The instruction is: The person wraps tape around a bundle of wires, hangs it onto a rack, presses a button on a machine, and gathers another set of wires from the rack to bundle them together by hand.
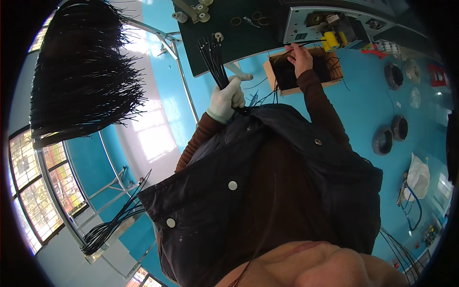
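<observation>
My left hand (225, 99), in a whitish glove, is closed around a bundle of thin black cables (213, 62). The cables fan out above the fist, and their lower ends pass down near my jacket. At the machine my bare right hand (301, 58) is raised, fingers bent and thumb toward the fingertips. It pinches a black cable (313, 43) that runs toward the machine's yellow part (330, 41). Below this hand stands an open cardboard box (270, 79) with a dark inside and several black cables at its edges.
A dark green table (229, 40) carries white spools (202, 12) and small rings (235, 21). The grey machine (299, 24) stands at its right. A thick curtain of black cables (81, 71) hangs on a metal rack at left. Dark wire coils (382, 140) lie on the blue floor.
</observation>
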A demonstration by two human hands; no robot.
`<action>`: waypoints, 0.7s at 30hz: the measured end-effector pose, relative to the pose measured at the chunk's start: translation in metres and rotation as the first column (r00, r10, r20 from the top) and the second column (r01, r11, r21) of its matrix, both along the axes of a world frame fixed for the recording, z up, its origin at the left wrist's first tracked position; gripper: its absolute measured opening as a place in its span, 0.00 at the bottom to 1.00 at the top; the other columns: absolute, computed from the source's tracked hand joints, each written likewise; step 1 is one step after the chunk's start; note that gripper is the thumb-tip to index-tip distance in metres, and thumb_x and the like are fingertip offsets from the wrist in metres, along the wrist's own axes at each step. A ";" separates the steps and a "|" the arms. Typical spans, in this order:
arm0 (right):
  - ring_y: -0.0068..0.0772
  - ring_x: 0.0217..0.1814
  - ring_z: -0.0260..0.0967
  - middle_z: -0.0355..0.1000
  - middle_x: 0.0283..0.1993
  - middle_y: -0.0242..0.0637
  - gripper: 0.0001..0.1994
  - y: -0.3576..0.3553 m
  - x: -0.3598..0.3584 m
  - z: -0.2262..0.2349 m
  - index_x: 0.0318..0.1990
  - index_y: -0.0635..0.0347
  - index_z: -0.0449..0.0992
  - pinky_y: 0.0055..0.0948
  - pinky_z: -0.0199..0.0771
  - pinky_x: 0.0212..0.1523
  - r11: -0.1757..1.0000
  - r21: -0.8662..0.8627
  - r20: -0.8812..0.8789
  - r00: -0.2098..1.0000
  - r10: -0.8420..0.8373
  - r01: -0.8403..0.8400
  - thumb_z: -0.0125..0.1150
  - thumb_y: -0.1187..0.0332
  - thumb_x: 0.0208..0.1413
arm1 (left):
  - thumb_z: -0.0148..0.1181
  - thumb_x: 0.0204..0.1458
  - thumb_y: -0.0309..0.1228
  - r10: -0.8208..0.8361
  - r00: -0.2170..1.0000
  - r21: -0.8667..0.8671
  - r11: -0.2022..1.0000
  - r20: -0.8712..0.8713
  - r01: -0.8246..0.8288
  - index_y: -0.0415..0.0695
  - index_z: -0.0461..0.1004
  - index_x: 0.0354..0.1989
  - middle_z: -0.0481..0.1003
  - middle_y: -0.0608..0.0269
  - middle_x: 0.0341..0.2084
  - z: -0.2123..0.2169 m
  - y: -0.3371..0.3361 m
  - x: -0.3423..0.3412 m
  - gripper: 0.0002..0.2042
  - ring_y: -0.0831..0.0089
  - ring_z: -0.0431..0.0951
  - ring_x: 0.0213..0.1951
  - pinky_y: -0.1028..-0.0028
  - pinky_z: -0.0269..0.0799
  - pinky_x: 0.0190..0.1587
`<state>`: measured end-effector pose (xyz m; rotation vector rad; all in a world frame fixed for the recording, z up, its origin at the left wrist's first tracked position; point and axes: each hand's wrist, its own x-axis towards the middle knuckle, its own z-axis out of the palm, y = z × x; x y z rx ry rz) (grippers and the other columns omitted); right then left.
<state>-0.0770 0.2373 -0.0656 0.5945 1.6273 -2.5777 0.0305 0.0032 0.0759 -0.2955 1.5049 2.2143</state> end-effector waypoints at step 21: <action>0.27 0.29 0.71 0.72 0.26 0.36 0.11 -0.056 0.079 -0.003 0.38 0.63 0.69 0.25 0.67 0.29 0.786 0.443 -0.028 0.870 0.492 -0.431 0.46 0.65 0.57 | 0.45 0.55 0.37 0.083 0.996 -0.037 0.996 0.014 -0.082 0.34 0.67 0.48 0.67 0.61 0.28 -0.006 0.005 -0.004 0.19 0.82 0.60 0.19 0.79 0.62 0.25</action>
